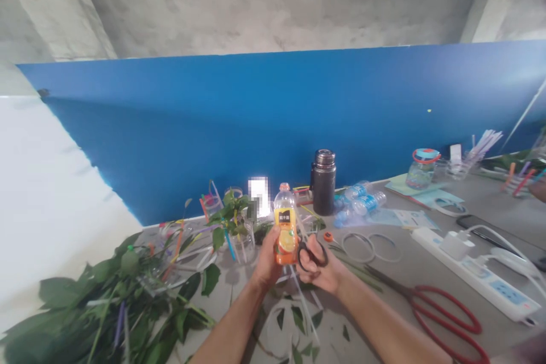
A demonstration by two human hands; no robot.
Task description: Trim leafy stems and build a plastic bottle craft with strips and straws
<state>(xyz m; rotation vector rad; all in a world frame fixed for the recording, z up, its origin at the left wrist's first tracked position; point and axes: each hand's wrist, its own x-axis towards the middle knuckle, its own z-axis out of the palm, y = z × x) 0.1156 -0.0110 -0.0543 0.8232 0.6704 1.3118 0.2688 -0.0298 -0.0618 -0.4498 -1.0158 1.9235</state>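
An orange juice bottle [285,230] with a yellow label and clear upper part is upright in the middle of the view. My left hand [268,259] wraps around its lower left side. In my right hand [316,267] is a pair of scissors [303,259], its black handle loops around my fingers. The blades point up close beside the bottle; whether they touch it I cannot tell. Just left of the bottle stands a clear container [244,243] with leafy stems. A small orange cap [328,236] lies beyond my right hand.
Cut leaves and branches [85,307] heap up at the left. Large red-handled scissors [426,301] and a white power strip [473,273] lie at right. A dark thermos [324,182], plastic bottles [367,200] and a lidded jar [421,169] stand or lie along the blue partition [256,114].
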